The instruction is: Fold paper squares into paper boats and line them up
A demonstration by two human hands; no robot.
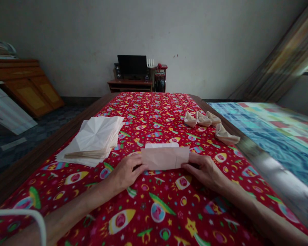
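Four folded paper pieces (202, 119) look finished, sitting far right on cloth-covered bench (50, 147). One folded sheet (165, 159) in progress at center: flat, wide strip, lacks raised shape of those four. Left hand (128, 171) pinches its left end, right hand (207, 169) its right end. Pile of creased sheets (94, 135) at left, opened flat, seems unworked beyond creasing; count unclear, view dim. Bulk apparently left.
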